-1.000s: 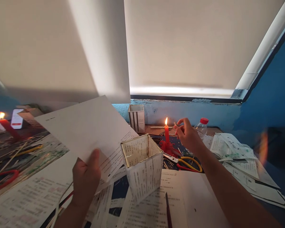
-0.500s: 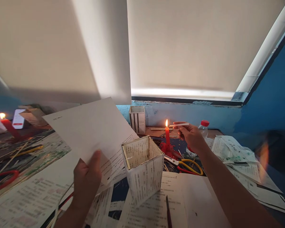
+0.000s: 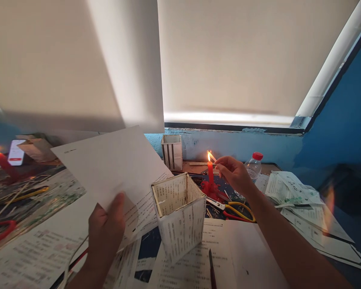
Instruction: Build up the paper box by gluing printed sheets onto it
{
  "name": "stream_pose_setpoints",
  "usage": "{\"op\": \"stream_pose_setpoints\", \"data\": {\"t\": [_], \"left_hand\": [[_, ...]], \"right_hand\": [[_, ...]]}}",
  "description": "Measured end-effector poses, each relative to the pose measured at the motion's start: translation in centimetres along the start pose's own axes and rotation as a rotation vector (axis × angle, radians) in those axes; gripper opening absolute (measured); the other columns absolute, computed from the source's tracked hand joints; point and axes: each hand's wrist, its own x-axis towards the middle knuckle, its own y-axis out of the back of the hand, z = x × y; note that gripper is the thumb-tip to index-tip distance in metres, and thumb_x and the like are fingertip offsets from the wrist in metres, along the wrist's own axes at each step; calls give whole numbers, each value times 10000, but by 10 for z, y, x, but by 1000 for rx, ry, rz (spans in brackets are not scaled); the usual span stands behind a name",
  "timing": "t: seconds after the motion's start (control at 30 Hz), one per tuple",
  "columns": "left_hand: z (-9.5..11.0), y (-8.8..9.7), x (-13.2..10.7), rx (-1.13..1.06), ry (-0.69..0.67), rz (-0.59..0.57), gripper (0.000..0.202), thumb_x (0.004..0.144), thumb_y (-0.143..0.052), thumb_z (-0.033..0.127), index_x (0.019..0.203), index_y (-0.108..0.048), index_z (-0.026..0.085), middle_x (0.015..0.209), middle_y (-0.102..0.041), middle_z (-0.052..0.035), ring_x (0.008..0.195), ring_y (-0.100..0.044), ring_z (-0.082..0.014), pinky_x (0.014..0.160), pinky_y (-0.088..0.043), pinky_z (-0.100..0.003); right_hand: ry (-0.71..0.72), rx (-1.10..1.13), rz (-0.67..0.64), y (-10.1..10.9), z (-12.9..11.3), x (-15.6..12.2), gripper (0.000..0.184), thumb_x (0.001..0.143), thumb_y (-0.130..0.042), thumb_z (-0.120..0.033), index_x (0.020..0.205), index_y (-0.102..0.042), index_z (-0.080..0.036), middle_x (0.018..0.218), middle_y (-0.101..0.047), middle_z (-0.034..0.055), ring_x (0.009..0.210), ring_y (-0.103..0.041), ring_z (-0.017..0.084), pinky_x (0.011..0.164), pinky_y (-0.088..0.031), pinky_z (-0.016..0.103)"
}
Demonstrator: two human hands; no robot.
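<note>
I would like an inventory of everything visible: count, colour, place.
Paper boxes: 2, white, centre, rear
Candles: 2, red, centre right, far left
Held stick: 1, pale, at centre-right candle
Held sheet: 1, white, left centre
Loose papers: several, white, left, front, right
Loose sticks: several, pale, left
Scissors: 1, yellow-red, centre right
Pointed tool: 1, dark, front
Tool handles: 2, red, yellow, left
Bottle: 1, clear, right
Phone: 1, white, far left
Object: 1, brown, far left
Blinds: 2, beige, behind
Wall: 1, blue, behind
Left hand: 1, bare, holding sheet
Right hand: 1, bare, holding stick
</note>
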Motion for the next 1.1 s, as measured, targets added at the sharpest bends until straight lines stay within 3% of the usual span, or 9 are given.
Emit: {"op": "stream_pose_setpoints", "data": {"t": [0.27, 0.43, 0.6, 1.1], "left_hand": [[4, -2, -3, -7, 19, -11, 445, 840, -708, 380, 1205, -717, 125, 1276, -742, -158, 1224, -678, -335, 1066, -537, -406], [2, -5, -3, 16, 19, 4, 441, 815, -727, 414, 1160, -731, 138, 1234, -759, -152, 1210, -682, -350, 1076, -529, -439], [1, -5, -4, 27, 20, 1, 434, 808, -716, 417, 1151, -732, 150, 1221, -765, -144, 1203, -686, -343, 1077, -525, -439], [-8, 0, 1, 56, 18, -15, 477, 800, -733, 446, 1180, -730, 157, 1251, -747, -166, 1214, -673, -377, 1072, -516, -485]], "right_hand": [[93, -39, 186, 8, 1, 3, 323, 942, -645, -503, 1021, -701, -195, 770, -711, 27, 536, -592, 139, 452, -461, 248], [112, -129, 290, 8, 8, 2, 292, 916, -702, -475, 997, -712, -195, 687, -690, 11, 527, -612, 153, 522, -508, 275], [145, -139, 306, 8, 6, 1, 355, 974, -608, -534, 1046, -705, -200, 818, -749, 55, 543, -634, 157, 510, -521, 279], [166, -142, 242, 6, -1, -2, 365, 998, -593, -537, 1084, -715, -204, 821, -742, 55, 586, -655, 171, 548, -539, 294]]}}
